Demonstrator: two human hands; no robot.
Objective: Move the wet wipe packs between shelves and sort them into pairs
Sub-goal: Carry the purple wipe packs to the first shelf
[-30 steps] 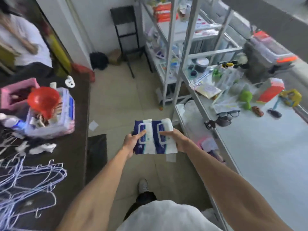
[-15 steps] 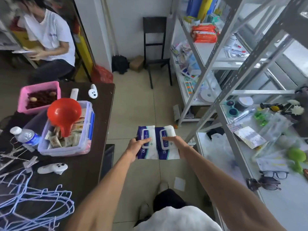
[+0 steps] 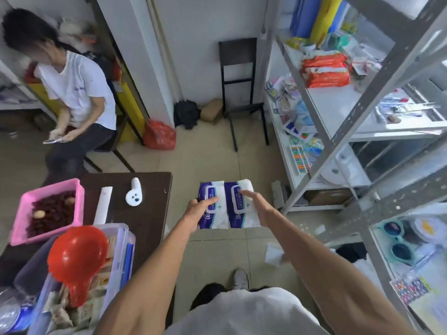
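Packs, two, blue and white, in mid-air over the floor at frame centre, well apart from any shelf. Left pack (image 3: 212, 220) and right pack (image 3: 242, 215) flat, lids up, long edges touching: already a pair, presumably carried as one so the match survives the walk.

Left grip (image 3: 197, 210) clamped on left pack from its 9 o'clock edge, thumb across the lid, fingers hidden beneath. Right grip (image 3: 262, 209) likewise on right pack from 3 o'clock, thumb stretched onto the lid, other fingers under and out of sight. Thumbs on top likely for pressing the two soft packs level and together; slack film, so apt to sag or slide apart if squeezed from the ends only.

Both arms outstretched, load clear of the body and of the desk (image 3: 150, 189) at 8 o'clock.

Rack (image 3: 338, 100) at 2 o'clock, with bare white shelf space near orange packs (image 3: 325, 71) stacked at 1 o'clock. A probable destination, though impossible to tell which shelf.

Judged stage: transfer in hand, pairing done for this couple, set-down not yet made. Next need: both packs lowered together, edges flush, past the slanted rack posts without snagging.

Elsewhere: pink basket (image 3: 50, 187) and red scoop (image 3: 77, 252) on desk, seated person (image 3: 79, 93) at 10 o'clock, chair (image 3: 238, 56) at 12.
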